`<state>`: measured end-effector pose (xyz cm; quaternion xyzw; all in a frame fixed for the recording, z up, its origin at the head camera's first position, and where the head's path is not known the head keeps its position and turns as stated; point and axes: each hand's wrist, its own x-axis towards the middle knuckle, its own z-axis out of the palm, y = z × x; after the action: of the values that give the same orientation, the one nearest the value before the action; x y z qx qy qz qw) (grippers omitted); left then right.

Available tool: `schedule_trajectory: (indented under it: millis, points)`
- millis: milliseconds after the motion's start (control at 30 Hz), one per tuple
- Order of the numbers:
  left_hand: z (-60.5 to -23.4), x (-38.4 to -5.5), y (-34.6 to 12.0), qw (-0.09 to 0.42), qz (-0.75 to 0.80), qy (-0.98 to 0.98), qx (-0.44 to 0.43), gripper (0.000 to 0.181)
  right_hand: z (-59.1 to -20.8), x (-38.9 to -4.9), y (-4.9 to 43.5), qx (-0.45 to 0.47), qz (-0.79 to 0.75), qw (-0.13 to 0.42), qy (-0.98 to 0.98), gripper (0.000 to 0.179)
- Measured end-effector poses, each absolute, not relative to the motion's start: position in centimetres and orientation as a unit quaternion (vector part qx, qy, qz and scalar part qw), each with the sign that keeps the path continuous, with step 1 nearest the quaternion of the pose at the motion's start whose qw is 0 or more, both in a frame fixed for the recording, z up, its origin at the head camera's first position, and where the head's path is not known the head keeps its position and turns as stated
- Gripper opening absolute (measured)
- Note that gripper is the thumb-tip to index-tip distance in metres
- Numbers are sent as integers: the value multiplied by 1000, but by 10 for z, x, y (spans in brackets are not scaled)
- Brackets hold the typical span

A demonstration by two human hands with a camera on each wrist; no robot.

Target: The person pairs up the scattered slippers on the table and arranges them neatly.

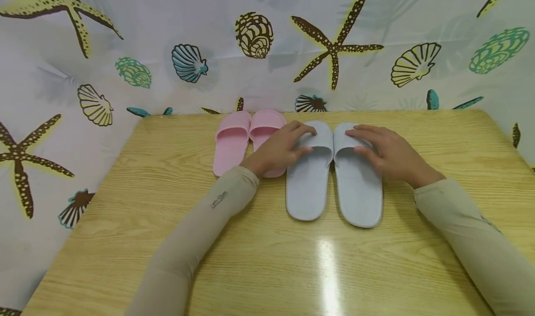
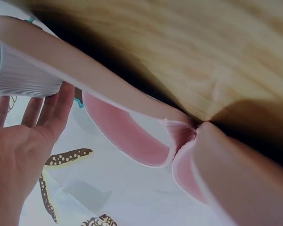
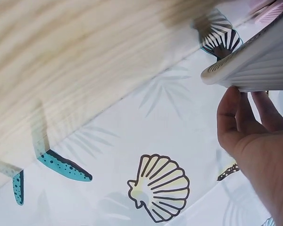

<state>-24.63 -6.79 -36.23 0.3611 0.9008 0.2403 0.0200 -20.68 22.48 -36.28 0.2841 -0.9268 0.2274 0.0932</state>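
Two light grey slide slippers, a left one and a right one, lie side by side on the table, toes away from me. My left hand rests on the left slipper's ribbed strap, its thumb near the strap's rear edge. Extended fingertips touch that strap in the left wrist view. Over the right slipper's strap lies my right hand, fingers loosely bent. The right wrist view has its fingertips against the ribbed strap. Neither hand visibly grips a slipper.
A pair of smaller pink slippers lies left of the grey pair, partly covered by my left hand. Wood-grain tabletop extends around both pairs. Behind and at the left hangs a white cloth printed with shells and starfish.
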Motion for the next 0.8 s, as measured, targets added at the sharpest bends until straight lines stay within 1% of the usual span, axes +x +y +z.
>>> schedule_trajectory:
  millis: [233, 500, 800]
  points:
    - [-365, -254, -64, 17, 248, 902, 352, 39, -363, -216, 227, 287, 222, 88, -928, 43]
    - [-366, -261, -56, 19, 244, 911, 331, 40, -362, -226, 232, 278, 226, 62, -931, 43]
    - [-368, -272, -53, 9, 246, 912, 329, 41, -362, -235, 232, 281, 241, 67, -926, 43]
